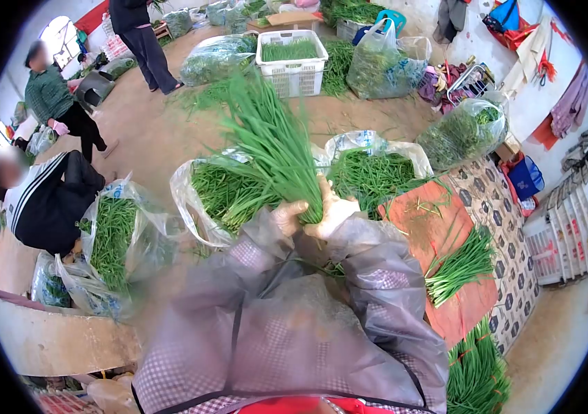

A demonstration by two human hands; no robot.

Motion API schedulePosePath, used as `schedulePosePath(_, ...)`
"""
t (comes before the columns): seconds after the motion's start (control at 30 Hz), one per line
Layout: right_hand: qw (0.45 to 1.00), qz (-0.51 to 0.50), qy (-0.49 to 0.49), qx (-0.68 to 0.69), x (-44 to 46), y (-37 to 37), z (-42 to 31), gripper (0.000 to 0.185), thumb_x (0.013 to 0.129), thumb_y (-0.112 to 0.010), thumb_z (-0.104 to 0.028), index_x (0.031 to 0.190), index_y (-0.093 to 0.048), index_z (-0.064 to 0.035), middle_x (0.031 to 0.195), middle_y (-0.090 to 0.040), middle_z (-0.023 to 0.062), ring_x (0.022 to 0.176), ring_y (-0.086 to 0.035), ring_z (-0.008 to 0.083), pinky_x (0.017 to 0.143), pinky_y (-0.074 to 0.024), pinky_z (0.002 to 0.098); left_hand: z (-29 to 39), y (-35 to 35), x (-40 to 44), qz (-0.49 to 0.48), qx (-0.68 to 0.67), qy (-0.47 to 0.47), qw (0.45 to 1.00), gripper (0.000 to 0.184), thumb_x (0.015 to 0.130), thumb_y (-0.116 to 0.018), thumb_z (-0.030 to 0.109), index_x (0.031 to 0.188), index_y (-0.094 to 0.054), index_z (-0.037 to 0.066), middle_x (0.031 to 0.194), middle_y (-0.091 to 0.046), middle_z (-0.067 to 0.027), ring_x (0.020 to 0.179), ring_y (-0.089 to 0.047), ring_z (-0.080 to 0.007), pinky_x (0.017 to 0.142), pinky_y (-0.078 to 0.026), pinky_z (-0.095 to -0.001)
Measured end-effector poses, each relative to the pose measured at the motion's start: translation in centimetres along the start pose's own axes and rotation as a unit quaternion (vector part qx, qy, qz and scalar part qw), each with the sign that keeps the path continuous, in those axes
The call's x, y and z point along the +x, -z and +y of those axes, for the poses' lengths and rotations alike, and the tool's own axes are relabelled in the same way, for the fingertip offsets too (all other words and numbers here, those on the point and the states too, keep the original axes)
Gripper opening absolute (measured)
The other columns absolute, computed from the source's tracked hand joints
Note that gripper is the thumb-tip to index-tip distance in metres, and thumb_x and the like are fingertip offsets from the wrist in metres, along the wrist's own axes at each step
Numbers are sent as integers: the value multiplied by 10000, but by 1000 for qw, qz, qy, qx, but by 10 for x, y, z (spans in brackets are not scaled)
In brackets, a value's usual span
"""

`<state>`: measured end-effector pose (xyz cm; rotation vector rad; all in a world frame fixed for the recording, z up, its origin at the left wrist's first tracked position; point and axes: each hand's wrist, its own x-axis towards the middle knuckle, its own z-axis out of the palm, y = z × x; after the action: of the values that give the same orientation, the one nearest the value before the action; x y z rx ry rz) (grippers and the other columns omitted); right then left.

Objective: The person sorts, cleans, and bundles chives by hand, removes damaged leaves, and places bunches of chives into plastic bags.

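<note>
A large bunch of garlic chives fans upward in front of me, its leaf tips slightly blurred. My right hand is wrapped round the lower end of the stalks. On the other side, my left hand is closed against the same stalks, its fingers partly hidden. Below and beyond the hands, an open plastic bag of loose chives stands to the left, with another bag of chives to the right. At my right, a sorted pile of chives lies on a reddish board.
Tied chive bundles lie at the lower right. A white crate of greens stands ahead, near a full plastic bag. One person in a striped jacket sits at left beside a chive bag; two others stand farther back.
</note>
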<state>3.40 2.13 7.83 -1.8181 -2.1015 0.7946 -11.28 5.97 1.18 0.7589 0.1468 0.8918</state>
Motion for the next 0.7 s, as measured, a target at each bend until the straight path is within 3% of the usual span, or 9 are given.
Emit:
schedulePosePath(0.13,960,13,-46,-276,-7,12,-23,1176,627,-710,-592,1477,-126,-27,1380,-407,225,1274,-422,362,1113,-132,555,-14,12,-3,51,42,-32,997,582,816,-638,139,1348,-421,43,1266,-534,-112,1158,-528,-260,999,-428,-410)
schedulePosePath(0.27,962,49,-22,-266,-18,18,-21,1174,621,-686,-645,1468,-163,-24,1335,-442,235,1214,-462,411,1099,-222,518,4,-3,-12,85,-83,113,986,508,823,-621,95,1305,-470,39,1227,-562,-109,1099,-561,-248,936,-475,-393)
schedulePosePath(0.33,997,28,2,-68,-19,27,-9,1211,573,-707,-674,1466,-206,-27,1254,-461,289,1177,-463,436,1090,-277,426,23,-30,-17,42,-99,139,985,490,823,-619,72,1293,-483,39,1223,-564,-106,1091,-563,-239,926,-481,-384)
schedulePosePath(0.37,1000,29,2,-6,-19,28,-3,1209,606,-786,-561,1477,-144,-21,1277,-448,266,1212,-449,393,1066,-326,375,29,-43,-19,93,-47,125,987,485,825,-615,52,1292,-483,39,1221,-564,-100,1088,-561,-230,928,-479,-379)
schedulePosePath(0.4,1000,30,1,-6,-20,29,1,1209,606,-786,-561,1476,-144,-21,1277,-448,266,1212,-449,393,1066,-326,375,20,-38,-16,37,15,44,998,493,818,-624,29,1290,-484,40,1213,-567,-95,1084,-562,-221,924,-480,-371)
schedulePosePath(0.47,927,9,120,355,-22,30,4,1217,628,-848,-416,1486,-72,-38,1321,-430,222,1233,-441,316,1046,-353,390,1,-28,-11,-50,116,-138,982,512,802,-644,-16,1286,-487,41,1197,-573,-85,1077,-563,-205,918,-482,-355)
schedulePosePath(0.5,874,-17,148,463,-18,21,7,1224,626,-881,-287,1483,-38,-56,1343,-424,171,1224,-442,247,1018,-386,382,2,-28,-6,24,118,-66,991,528,790,-658,-32,1284,-488,42,1183,-579,-81,1069,-567,-204,909,-485,-344)
schedulePosePath(0.67,867,11,115,484,-9,19,25,1113,576,-903,-187,1423,-189,-72,1235,-530,126,1129,-528,233,953,-447,378,-7,-43,13,12,146,-14,989,561,755,-697,-62,1270,-493,26,1146,-600,-87,1040,-592,-211,886,-497,-312)
schedulePosePath(0.7,873,70,149,459,-8,22,27,1141,624,-864,-138,1426,-57,-53,1176,-563,130,1094,-549,233,961,-445,370,-3,-53,14,12,170,-7,985,555,756,-698,-57,1266,-493,21,1146,-600,-90,1039,-595,-213,887,-498,-311)
